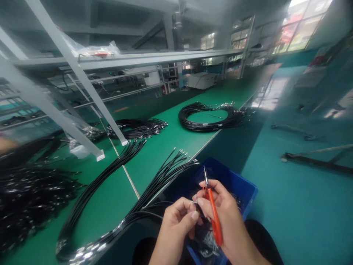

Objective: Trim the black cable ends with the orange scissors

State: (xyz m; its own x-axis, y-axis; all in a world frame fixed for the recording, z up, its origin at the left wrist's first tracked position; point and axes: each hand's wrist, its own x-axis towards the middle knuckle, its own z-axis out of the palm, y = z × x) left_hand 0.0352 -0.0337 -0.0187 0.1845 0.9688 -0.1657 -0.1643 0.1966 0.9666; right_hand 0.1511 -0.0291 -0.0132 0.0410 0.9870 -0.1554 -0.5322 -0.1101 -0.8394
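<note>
My left hand (179,221) is closed in a pinch on the end of a black cable (154,212), which runs in from the bundle at the left. My right hand (227,213) holds orange-handled pliers (214,217) against the palm, their narrow metal tip pointing up and away. Its thumb and forefinger meet my left fingertips at a small silvery piece at the cable end. The fingers partly hide that piece. Both hands are above a blue bin (249,193) containing small clear and shiny bits.
A looped black cable bundle (91,198) with silvery ends lies on the green bench (157,147). Another coil (198,127) sits farther back, and a dark cable pile (30,198) is at left. White shelf posts (85,84) rise from the bench.
</note>
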